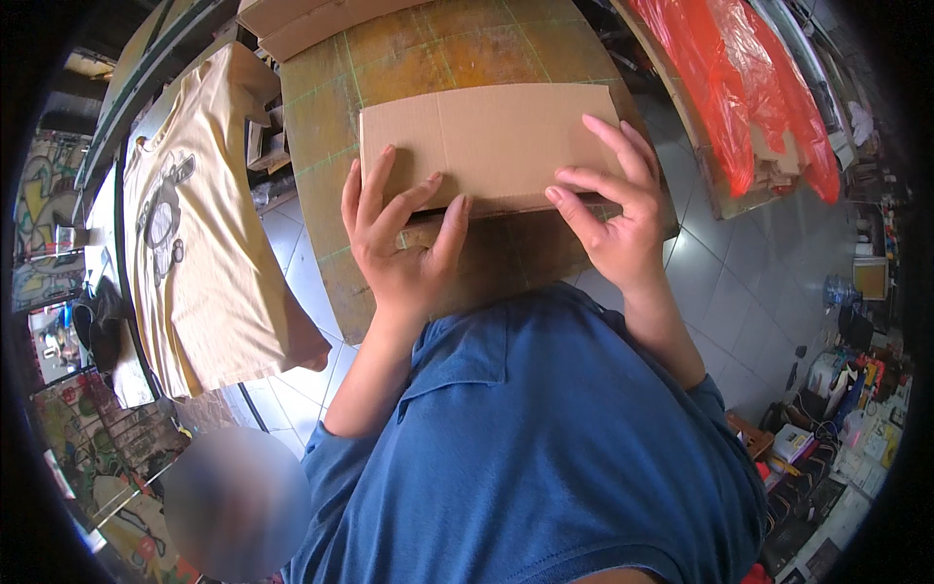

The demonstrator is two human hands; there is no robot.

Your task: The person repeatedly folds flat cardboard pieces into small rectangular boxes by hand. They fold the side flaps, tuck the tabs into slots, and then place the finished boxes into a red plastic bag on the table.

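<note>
A flat brown cardboard box lies in front of me, a crease running across its upper face. My left hand is at its near left corner with fingers spread, some resting on the cardboard and the thumb by the near edge. At the near right corner is my right hand. Its outstretched fingers lie over the right part of the box, with the thumb and forefinger close to the near edge. Neither hand is wrapped round the box. Its underside is hidden.
The box rests on a worn wooden table marked with green lines. More cardboard stands at its far left. To the left hangs a cream printed T-shirt. Red plastic sheeting covers things at the far right, and assorted goods crowd the lower right.
</note>
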